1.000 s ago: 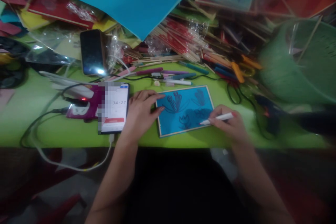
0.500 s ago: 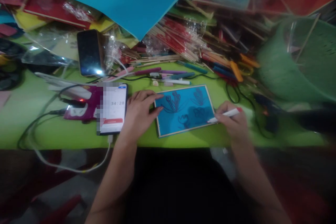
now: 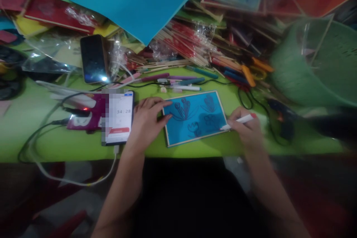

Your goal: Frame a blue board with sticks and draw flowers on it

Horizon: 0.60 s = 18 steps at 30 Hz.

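Note:
A blue card with a thin pale border [image 3: 181,135] lies on the green table, tilted slightly. Dark line drawings of flowers cover parts of it. Between the fingers of my right hand [image 3: 247,128] is a white marker with a red end [image 3: 243,119]. Its tip points at the card's lower right part; whether it touches the surface I cannot tell. My left hand [image 3: 147,117] rests at the card's left edge, index finger and thumb spread apart on it, the other fingers loosely bent.
Left of my left hand lies a lit phone [image 3: 119,119] on a cable, by a purple device [image 3: 89,113]. A dark phone [image 3: 94,58] leans behind. Pens [image 3: 181,80], thin sticks [image 3: 184,42] and a large blue sheet [image 3: 139,3] crowd the back. At right is a green basket [image 3: 290,70].
The whole view has shifted slightly. Both hands, the card and the marker keep nearly the same places relative to one another.

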Tool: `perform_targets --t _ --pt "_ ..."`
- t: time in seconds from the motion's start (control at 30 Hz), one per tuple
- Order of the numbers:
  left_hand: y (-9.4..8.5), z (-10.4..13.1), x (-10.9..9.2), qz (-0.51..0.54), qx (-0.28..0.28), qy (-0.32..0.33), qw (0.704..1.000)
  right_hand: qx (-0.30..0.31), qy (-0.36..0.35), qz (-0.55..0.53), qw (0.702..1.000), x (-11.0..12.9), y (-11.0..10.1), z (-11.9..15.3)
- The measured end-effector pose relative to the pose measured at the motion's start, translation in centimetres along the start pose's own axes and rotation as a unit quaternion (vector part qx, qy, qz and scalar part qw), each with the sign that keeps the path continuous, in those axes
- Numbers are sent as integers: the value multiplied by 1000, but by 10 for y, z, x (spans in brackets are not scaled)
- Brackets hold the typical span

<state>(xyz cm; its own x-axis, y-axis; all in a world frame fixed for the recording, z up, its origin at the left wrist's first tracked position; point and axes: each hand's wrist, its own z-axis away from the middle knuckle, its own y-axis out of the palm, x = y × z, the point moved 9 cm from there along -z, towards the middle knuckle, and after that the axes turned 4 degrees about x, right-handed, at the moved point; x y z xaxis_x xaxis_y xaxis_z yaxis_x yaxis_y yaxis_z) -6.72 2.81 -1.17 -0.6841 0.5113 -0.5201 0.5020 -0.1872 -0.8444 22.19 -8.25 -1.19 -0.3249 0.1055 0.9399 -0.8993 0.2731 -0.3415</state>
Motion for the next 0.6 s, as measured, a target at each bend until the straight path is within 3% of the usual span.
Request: perform_targets --t 0.17,0.37,0.47,0.6 --pt "0 1 0 -13 -9 12 1000 -112 -67 -134 982 8 -19 -2" --pt "-6 1 0 17 -29 29 999 -204 -85 -152 963 9 -33 -2" --pt "-8 0 1 44 -34 30 998 -222 -73 -174 956 1 -36 -1" --pt "-11 0 3 85 -56 38 994 -190 -59 -205 958 -3 -34 -5"
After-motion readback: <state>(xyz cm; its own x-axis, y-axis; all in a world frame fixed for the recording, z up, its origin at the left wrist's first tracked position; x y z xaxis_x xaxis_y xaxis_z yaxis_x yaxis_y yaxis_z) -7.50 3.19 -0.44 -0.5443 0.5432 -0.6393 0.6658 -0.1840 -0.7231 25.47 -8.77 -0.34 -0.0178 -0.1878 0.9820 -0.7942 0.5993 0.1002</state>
